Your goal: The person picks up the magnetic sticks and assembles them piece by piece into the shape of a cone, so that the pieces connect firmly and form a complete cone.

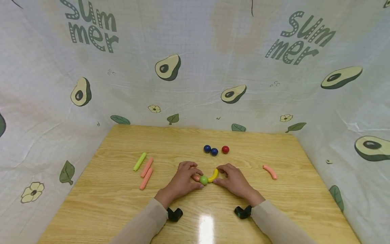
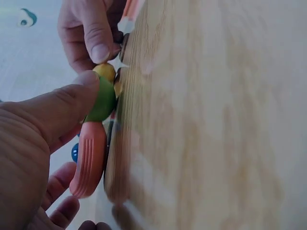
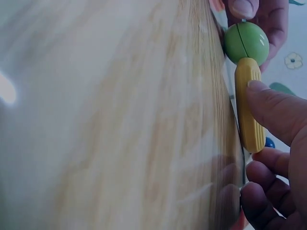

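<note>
My left hand (image 1: 184, 180) pinches a green ball (image 1: 203, 180) between thumb and index finger, low over the wooden tabletop. A curved salmon-coloured ribbed rod (image 2: 90, 160) meets one side of that ball, partly hidden under the left hand in the head view. On the ball's other side sits the end of a curved yellow ribbed rod (image 3: 248, 105). My right hand (image 1: 234, 180) holds this yellow rod, its thumb on the near side and its fingertips at the outer end. Together the three pieces form a shallow U.
Beyond the hands lie two blue balls (image 1: 214, 151) and a red ball (image 1: 225, 149). Straight rods, one yellow-green (image 1: 139, 161) and two salmon (image 1: 146, 179), lie at left. Another curved salmon rod (image 1: 270, 172) lies at right. A printed curtain (image 1: 195, 67) surrounds the table's back and sides.
</note>
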### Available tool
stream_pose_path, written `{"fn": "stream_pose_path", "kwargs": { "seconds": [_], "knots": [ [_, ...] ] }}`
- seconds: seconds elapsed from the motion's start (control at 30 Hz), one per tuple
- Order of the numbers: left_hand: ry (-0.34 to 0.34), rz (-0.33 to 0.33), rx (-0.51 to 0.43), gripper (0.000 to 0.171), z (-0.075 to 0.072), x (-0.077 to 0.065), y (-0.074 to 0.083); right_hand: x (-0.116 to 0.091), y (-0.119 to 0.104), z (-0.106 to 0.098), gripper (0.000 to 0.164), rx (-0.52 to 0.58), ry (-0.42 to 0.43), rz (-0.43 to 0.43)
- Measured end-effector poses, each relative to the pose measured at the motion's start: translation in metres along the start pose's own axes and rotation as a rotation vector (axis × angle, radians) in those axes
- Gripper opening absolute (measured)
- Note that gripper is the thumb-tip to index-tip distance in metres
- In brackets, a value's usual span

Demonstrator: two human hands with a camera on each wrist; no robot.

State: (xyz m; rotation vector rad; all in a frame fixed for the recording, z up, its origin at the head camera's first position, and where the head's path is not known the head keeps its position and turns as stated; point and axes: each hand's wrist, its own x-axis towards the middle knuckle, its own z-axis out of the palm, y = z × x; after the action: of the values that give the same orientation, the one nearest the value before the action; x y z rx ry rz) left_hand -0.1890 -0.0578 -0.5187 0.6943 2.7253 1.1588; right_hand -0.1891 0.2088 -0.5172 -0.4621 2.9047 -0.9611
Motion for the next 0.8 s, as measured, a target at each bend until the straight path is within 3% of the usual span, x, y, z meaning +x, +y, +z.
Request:
{"fn": "stream_pose_path", "kwargs": {
  "seconds": [0.8],
  "knots": [
    [-0.03,-0.016,-0.017,0.038,-0.002,-0.001,-0.003,0.006,-0.013,0.01,0.039,0.031,0.012,-0.014]
  ]
}}
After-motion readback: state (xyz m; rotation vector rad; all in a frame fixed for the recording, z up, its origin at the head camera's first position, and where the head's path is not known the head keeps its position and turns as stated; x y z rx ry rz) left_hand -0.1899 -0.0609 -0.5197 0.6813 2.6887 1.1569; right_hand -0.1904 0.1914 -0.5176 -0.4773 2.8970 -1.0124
